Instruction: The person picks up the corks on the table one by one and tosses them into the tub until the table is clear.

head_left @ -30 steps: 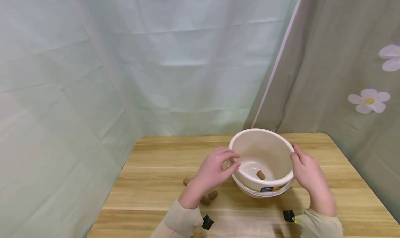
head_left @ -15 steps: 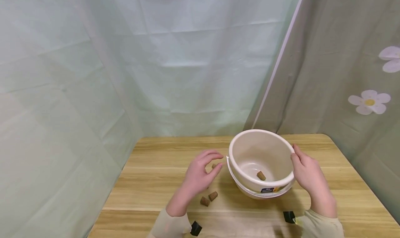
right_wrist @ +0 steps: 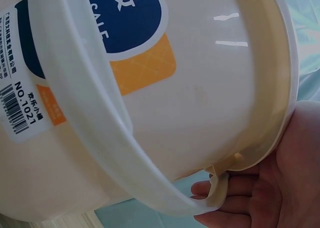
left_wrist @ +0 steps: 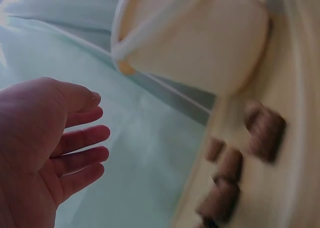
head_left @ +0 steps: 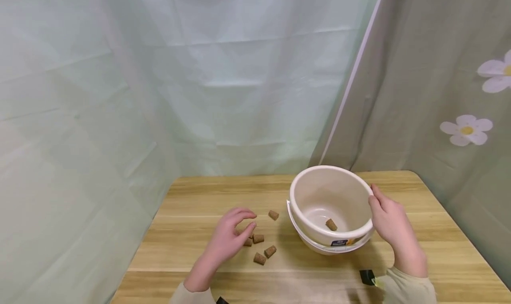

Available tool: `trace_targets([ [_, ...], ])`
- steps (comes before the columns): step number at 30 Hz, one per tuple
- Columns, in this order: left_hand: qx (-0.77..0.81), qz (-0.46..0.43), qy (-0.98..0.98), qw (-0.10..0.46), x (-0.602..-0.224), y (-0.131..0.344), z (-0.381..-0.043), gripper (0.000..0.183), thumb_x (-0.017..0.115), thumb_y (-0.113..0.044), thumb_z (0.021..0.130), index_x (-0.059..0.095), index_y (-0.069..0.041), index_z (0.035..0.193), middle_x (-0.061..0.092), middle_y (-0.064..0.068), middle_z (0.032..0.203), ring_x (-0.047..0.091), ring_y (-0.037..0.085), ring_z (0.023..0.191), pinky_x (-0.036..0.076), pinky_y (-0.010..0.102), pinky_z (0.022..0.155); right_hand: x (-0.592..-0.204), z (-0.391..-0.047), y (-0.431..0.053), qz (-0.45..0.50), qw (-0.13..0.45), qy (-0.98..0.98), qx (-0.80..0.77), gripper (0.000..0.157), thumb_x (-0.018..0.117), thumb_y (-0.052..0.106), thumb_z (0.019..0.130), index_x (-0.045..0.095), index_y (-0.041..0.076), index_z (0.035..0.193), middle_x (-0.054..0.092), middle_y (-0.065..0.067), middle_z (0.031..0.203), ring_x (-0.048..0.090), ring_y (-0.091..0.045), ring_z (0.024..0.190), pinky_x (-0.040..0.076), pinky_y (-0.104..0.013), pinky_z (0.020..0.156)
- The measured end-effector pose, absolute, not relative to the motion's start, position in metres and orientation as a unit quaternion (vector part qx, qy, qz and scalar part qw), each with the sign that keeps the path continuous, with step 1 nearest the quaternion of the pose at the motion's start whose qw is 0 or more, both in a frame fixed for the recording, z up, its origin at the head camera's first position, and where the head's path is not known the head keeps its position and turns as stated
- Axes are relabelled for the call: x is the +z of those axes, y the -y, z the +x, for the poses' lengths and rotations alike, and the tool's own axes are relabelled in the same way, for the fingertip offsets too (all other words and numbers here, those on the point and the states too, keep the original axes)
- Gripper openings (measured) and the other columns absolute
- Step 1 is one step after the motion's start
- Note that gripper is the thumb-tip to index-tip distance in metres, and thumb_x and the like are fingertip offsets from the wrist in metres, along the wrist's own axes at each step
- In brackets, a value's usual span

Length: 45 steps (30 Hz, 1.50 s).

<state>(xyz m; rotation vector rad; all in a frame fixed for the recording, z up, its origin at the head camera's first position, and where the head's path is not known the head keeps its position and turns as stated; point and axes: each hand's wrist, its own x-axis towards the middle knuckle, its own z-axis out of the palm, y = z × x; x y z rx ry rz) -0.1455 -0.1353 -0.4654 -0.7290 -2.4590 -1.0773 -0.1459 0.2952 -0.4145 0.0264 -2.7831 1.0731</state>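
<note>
A cream plastic bucket (head_left: 331, 191) stands at the table's right half, with one cork (head_left: 331, 224) lying inside on its bottom. My right hand (head_left: 395, 224) grips its rim on the right side. In the right wrist view, the fingers lie behind the handle's hinge. To the left of the bucket, my left hand (head_left: 226, 236) hovers over loose corks with thumb and fingers spread apart; the left wrist view shows this hand (left_wrist: 50, 138) holding nothing. Several corks lie near its fingertips, among them one cork (head_left: 258, 238) by the thumb; others are partly hidden beneath the hand.
A single cork (head_left: 273, 215) lies farther back, near the bucket. The white bucket handle (right_wrist: 100, 112) hangs down across the front, over a printed label (right_wrist: 142, 70). Wooden table (head_left: 199, 193) edges meet pale curtains (head_left: 239, 95) at the back and sides.
My left hand has moved from the bucket's left rim leftward and toward me, over the loose corks, uncovering the far cork. The right hand keeps its grip on the rim.
</note>
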Motion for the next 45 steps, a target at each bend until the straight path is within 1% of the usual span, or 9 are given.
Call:
trace_targets([
  [2, -0.377, -0.244, 0.877, 0.169, -0.472, 0.143, -0.144, 0.019, 0.082, -0.008, 0.094, 0.079, -0.014, 0.112, 0.075, 0.001, 0.117, 0.068, 0.02, 0.116, 0.057, 0.049, 0.101, -0.415, -0.146, -0.295, 0.01, 0.083, 0.93, 0.357, 0.064, 0.027, 0.038, 0.117, 0.032, -0.008, 0.162, 0.037, -0.033, 0.161, 0.038, -0.06, 0.144, 0.033, -0.075, 0.113],
  [4, -0.376, -0.231, 0.883, 0.163, -0.479, 0.15, -0.142, 0.019, 0.083, -0.008, 0.093, 0.079, -0.015, 0.111, 0.075, 0.0, 0.117, 0.068, 0.02, 0.116, 0.056, 0.05, 0.101, -0.414, -0.146, -0.295, 0.01, 0.078, 0.929, 0.361, 0.065, 0.026, 0.039, 0.117, 0.031, -0.008, 0.162, 0.036, -0.034, 0.161, 0.037, -0.06, 0.145, 0.032, -0.076, 0.114],
  [7, -0.371, -0.218, 0.888, 0.161, -0.486, 0.16, -0.141, 0.02, 0.084, -0.008, 0.093, 0.08, -0.017, 0.11, 0.075, -0.002, 0.117, 0.068, 0.02, 0.116, 0.056, 0.05, 0.102, -0.414, -0.146, -0.295, 0.008, 0.081, 0.93, 0.359, 0.064, 0.027, 0.038, 0.117, 0.032, -0.008, 0.162, 0.036, -0.034, 0.161, 0.038, -0.06, 0.145, 0.033, -0.076, 0.113],
  [13, -0.354, -0.19, 0.902, 0.159, -0.498, 0.177, -0.14, 0.022, 0.086, -0.005, 0.09, 0.08, -0.012, 0.11, 0.075, 0.003, 0.118, 0.069, 0.025, 0.116, 0.055, 0.053, 0.103, -0.414, -0.146, -0.295, 0.006, 0.077, 0.931, 0.356, 0.064, 0.026, 0.038, 0.117, 0.031, -0.008, 0.162, 0.037, -0.034, 0.161, 0.038, -0.059, 0.145, 0.033, -0.075, 0.114],
  [18, -0.333, -0.166, 0.916, 0.152, -0.505, 0.188, -0.14, 0.02, 0.085, -0.006, 0.09, 0.08, -0.01, 0.109, 0.075, 0.002, 0.116, 0.069, 0.026, 0.113, 0.055, 0.053, 0.103, -0.414, -0.148, -0.296, 0.008, 0.075, 0.933, 0.353, 0.064, 0.026, 0.037, 0.117, 0.031, -0.008, 0.162, 0.036, -0.034, 0.161, 0.038, -0.059, 0.145, 0.033, -0.074, 0.114],
  [24, -0.32, -0.157, 0.924, 0.141, -0.515, 0.199, -0.139, 0.02, 0.085, -0.007, 0.09, 0.079, -0.01, 0.108, 0.075, 0.003, 0.115, 0.069, 0.027, 0.113, 0.054, 0.055, 0.104, -0.414, -0.147, -0.295, 0.009, 0.076, 0.932, 0.355, 0.064, 0.026, 0.038, 0.117, 0.031, -0.008, 0.162, 0.035, -0.033, 0.162, 0.037, -0.059, 0.145, 0.032, -0.074, 0.114],
  [31, -0.293, -0.142, 0.939, 0.111, -0.52, 0.208, -0.141, 0.021, 0.086, -0.013, 0.091, 0.079, -0.012, 0.112, 0.074, 0.003, 0.118, 0.068, 0.026, 0.116, 0.054, 0.051, 0.106, -0.413, -0.146, -0.295, 0.007, 0.075, 0.931, 0.358, 0.065, 0.026, 0.039, 0.117, 0.031, -0.008, 0.162, 0.035, -0.034, 0.162, 0.037, -0.06, 0.145, 0.032, -0.075, 0.114],
  [37, -0.283, -0.143, 0.943, 0.098, -0.518, 0.21, -0.145, 0.021, 0.086, -0.014, 0.091, 0.079, -0.013, 0.111, 0.074, 0.003, 0.119, 0.067, 0.026, 0.117, 0.053, 0.051, 0.107, -0.413, -0.146, -0.294, 0.006, 0.081, 0.931, 0.357, 0.065, 0.027, 0.039, 0.117, 0.032, -0.008, 0.162, 0.036, -0.034, 0.161, 0.038, -0.06, 0.144, 0.033, -0.075, 0.113],
  [45, -0.273, -0.165, 0.942, 0.106, -0.517, 0.205, -0.154, 0.023, 0.086, -0.012, 0.092, 0.079, -0.007, 0.114, 0.074, 0.006, 0.118, 0.068, 0.028, 0.115, 0.055, 0.051, 0.103, -0.413, -0.146, -0.294, 0.008, 0.081, 0.93, 0.358, 0.065, 0.026, 0.039, 0.117, 0.032, -0.008, 0.162, 0.037, -0.034, 0.161, 0.038, -0.06, 0.145, 0.033, -0.075, 0.113],
])
